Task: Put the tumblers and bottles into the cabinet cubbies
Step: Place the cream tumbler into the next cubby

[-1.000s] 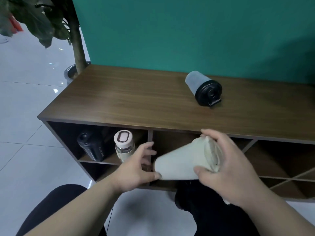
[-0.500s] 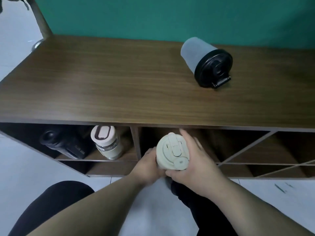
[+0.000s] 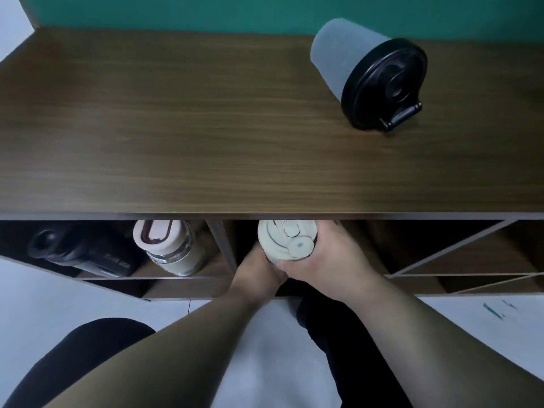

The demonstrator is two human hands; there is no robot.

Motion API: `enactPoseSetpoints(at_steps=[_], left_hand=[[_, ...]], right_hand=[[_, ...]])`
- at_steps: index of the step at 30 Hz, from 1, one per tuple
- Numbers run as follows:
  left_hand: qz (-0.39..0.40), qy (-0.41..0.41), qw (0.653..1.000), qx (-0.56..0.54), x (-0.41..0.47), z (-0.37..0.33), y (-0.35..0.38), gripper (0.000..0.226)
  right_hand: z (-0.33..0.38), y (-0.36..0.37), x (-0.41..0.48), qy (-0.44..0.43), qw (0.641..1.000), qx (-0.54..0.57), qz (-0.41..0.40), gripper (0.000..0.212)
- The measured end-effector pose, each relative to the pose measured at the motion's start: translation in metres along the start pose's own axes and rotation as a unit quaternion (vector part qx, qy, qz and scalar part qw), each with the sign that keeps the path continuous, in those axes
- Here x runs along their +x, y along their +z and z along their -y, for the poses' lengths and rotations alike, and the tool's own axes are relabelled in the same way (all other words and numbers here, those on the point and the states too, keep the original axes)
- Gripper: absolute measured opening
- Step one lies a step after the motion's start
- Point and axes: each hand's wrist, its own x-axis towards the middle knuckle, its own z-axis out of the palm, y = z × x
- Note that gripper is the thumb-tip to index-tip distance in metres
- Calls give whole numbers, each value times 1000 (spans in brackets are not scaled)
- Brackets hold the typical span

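Cream-coloured tumbler (image 3: pixel 285 242) is right at the mouth of the middle cubby (image 3: pixel 244 240), lid end facing the camera, body pointing in under the cabinet's top. Both hands are on it: the right hand (image 3: pixel 329 260) is wrapped around the lid end, and the left hand (image 3: pixel 256 269) cups it from below and to the left (its fingers are mostly hidden, so I can't say how tight that grip is). Looks to me like the step in hand is sliding this one into its slot.

Next door on the left, the other cubby already has a black bottle (image 3: pixel 79 254) and a cream bottle with a pinkish cap (image 3: pixel 170 248) lying in it, just beside each other. Up on the wooden surface (image 3: pixel 176 113) a grey tumbler with a black lid (image 3: pixel 369 81) lies on its side, well apart from everything.

Next move, I'd guess: push the cream one in until it rests on the shelf, let go, then reach up for the grey one. It's round, so watch it doesn't roll.
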Motion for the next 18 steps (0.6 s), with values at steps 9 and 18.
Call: enactPoseSetpoints(at_steps=[9,18], left_hand=[[-54,-31,998,9,4,13,12,61],[-58,-42,997,22,3,10,18,70]], right_hand=[[2,0,-2,10,999,33,-20,62],[-1,3,-2,43,998,36,-37,78]])
